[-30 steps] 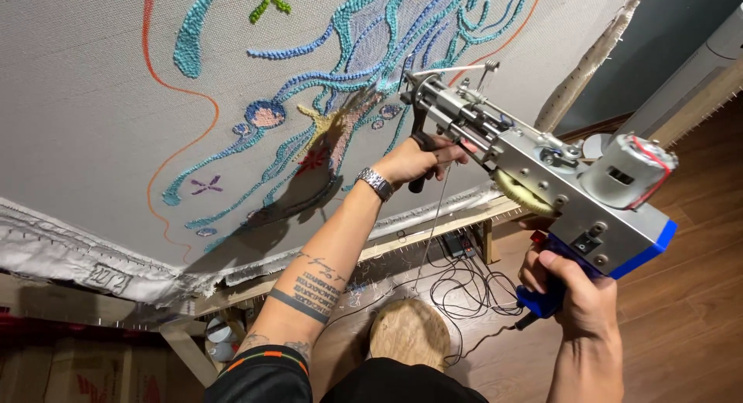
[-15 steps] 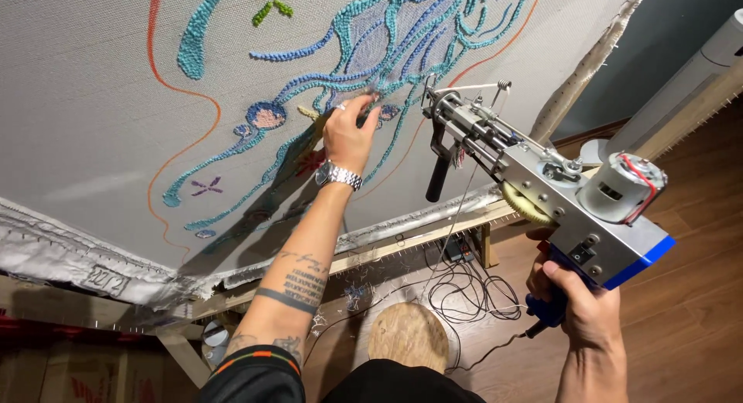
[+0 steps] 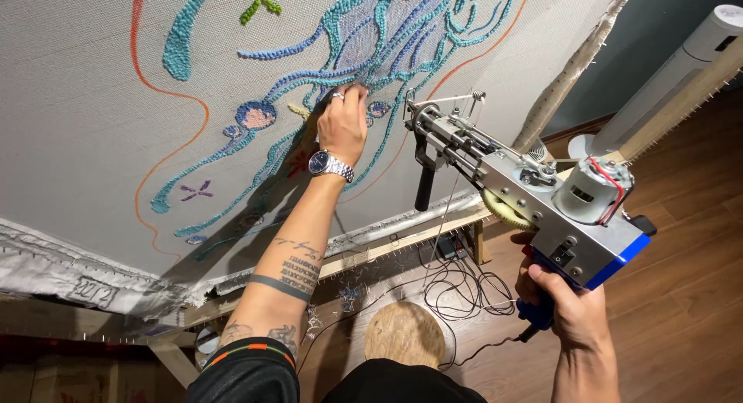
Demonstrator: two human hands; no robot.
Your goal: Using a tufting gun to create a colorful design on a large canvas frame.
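- One tufting gun (image 3: 534,198), metal body with a blue rear housing, held out in front of the stretched cloth (image 3: 93,116); its needle end sits just right of the left hand, close to the cloth, contact not discernible.
- Right hand (image 3: 569,302) clenched around the gun's blue lower grip, carrying the tool alone; the black front handle (image 3: 424,188) hangs free, ungrasped.
- Left hand (image 3: 343,123) laid on the cloth, fingers bent, fingertips pressing the blue and teal yarn lines (image 3: 340,70); grasps nothing. Wristwatch (image 3: 328,164) on that wrist.
- Above and left of the left hand: tufted teal outline, an orange yarn line (image 3: 147,78), a green mark at the top edge.
- Below both hands: wooden frame rail (image 3: 402,244) carrying the cloth's lower edge.
- Under the right hand: a tangle of black cable (image 3: 464,283) on the wood floor (image 3: 681,294), with a round wooden stool (image 3: 405,333) just left of it.
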